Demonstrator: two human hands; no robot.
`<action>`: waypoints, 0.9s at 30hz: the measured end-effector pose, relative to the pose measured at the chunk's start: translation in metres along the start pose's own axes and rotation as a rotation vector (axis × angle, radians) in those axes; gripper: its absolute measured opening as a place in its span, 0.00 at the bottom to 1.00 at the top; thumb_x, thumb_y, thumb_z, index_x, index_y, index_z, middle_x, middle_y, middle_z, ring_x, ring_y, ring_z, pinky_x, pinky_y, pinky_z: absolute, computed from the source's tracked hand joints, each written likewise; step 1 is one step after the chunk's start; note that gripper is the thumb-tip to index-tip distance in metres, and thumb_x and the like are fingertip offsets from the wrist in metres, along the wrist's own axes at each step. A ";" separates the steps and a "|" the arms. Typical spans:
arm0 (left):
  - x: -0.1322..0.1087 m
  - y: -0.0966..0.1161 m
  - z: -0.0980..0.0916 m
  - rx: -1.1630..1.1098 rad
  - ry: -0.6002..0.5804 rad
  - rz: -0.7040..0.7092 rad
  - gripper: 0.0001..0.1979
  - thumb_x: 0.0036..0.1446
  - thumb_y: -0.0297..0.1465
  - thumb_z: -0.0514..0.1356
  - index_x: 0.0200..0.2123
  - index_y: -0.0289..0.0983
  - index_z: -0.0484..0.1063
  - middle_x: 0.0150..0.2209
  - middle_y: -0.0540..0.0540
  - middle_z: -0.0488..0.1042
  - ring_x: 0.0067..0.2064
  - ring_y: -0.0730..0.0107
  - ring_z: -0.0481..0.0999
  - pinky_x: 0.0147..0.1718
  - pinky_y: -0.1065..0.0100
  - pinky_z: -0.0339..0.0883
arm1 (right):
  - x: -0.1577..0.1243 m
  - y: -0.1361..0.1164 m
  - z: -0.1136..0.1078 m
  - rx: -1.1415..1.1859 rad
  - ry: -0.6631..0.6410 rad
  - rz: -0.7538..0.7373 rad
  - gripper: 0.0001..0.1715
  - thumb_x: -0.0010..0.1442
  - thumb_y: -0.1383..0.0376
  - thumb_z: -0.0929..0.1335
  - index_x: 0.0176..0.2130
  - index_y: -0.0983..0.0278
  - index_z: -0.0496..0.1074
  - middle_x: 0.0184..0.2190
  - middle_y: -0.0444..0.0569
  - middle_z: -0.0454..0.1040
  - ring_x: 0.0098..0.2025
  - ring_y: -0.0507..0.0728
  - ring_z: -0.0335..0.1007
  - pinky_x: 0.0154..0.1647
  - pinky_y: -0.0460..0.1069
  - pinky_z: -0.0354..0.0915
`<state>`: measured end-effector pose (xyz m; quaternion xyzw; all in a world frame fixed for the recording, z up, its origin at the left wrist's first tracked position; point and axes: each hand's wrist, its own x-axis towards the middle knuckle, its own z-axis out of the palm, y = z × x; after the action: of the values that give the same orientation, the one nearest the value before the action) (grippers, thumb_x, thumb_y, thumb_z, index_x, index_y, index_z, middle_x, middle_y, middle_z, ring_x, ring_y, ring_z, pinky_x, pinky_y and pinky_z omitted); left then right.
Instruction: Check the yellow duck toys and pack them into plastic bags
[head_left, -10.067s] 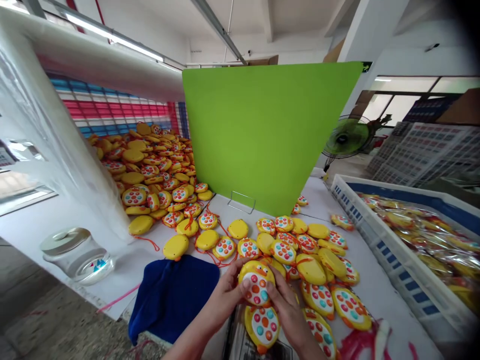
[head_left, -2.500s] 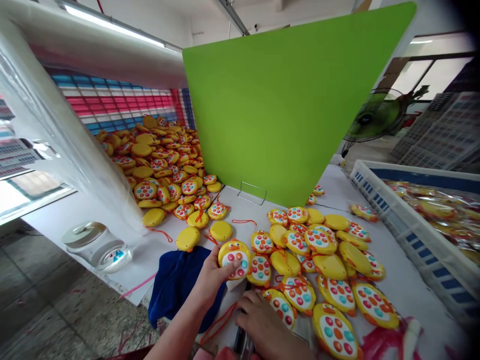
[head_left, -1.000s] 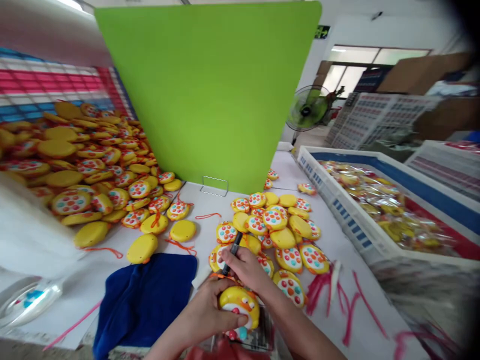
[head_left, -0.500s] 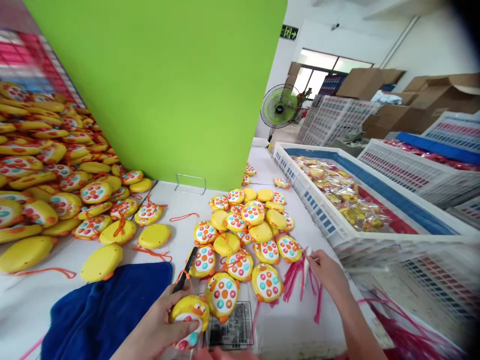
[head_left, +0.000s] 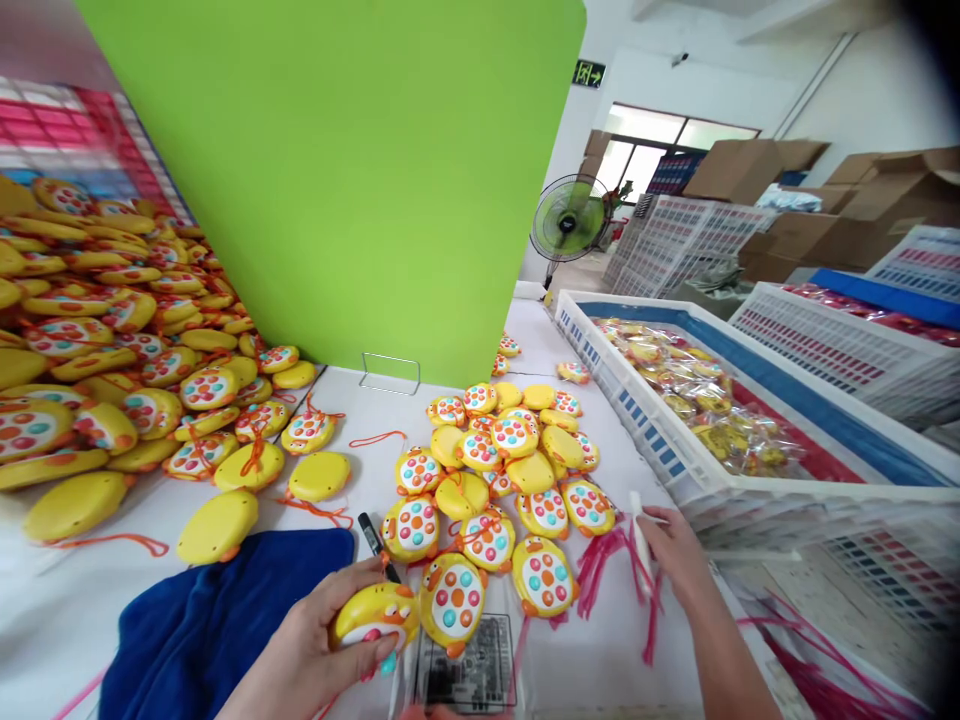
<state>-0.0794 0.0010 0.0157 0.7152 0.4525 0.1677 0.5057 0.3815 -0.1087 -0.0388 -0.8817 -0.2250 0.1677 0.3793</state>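
In my left hand [head_left: 300,635] is a yellow chick-shaped toy [head_left: 373,612] with a white belly and coloured dots, tilted on edge, fingers above and thumb below. Just past these fingers is a black marker pen [head_left: 370,535], slanting on or near the tabletop; I cannot tell whether the fingertips touch it. My right hand [head_left: 673,548] pinches a slim white stick-like tool [head_left: 640,535] at the table's right side. Pink plastic strips [head_left: 600,562] lie beside and under it. Between the hands spreads a cluster of matching chick toys [head_left: 544,577], several with orange cords.
A large heap of chick toys [head_left: 67,335] fills the left, near a dark blue cloth [head_left: 225,620]. A green panel [head_left: 337,200] stands behind. To the right, a white crate [head_left: 675,470] holds bagged toys. A dark printed sheet [head_left: 465,665] lies in front; something reddish blurs the bottom edge.
The black marker pen, earlier upright by my left fingers, now sits lower and leans the other way. The toy in my left hand has tipped. My right hand and the white tool shifted slightly right.
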 end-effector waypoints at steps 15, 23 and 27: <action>0.021 0.081 0.041 0.767 -0.095 0.668 0.14 0.53 0.28 0.63 0.44 0.37 0.72 0.66 0.35 0.52 0.64 0.41 0.54 0.58 0.43 0.56 | -0.123 -0.154 0.040 0.079 -0.944 -0.747 0.14 0.56 0.66 0.69 0.43 0.56 0.78 0.39 0.46 0.80 0.41 0.61 0.75 0.43 0.53 0.68; 0.021 0.073 0.046 0.797 -0.065 0.494 0.12 0.52 0.30 0.65 0.41 0.39 0.73 0.45 0.41 0.67 0.46 0.57 0.69 0.43 0.58 0.69 | -0.124 -0.157 0.034 0.344 -1.074 -0.502 0.17 0.58 0.53 0.69 0.41 0.61 0.75 0.25 0.45 0.75 0.24 0.53 0.69 0.25 0.46 0.63; 0.021 0.082 0.050 0.733 -0.011 0.491 0.13 0.54 0.31 0.63 0.45 0.40 0.73 0.45 0.40 0.68 0.47 0.55 0.69 0.45 0.57 0.69 | -0.140 -0.156 0.063 0.604 -0.970 -0.446 0.24 0.52 0.45 0.71 0.34 0.63 0.71 0.20 0.40 0.66 0.20 0.49 0.58 0.19 0.44 0.54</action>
<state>0.0060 -0.0165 0.0611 0.9344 0.2962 0.1076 0.1662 0.1920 -0.0501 0.0533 -0.4900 -0.4937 0.5227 0.4929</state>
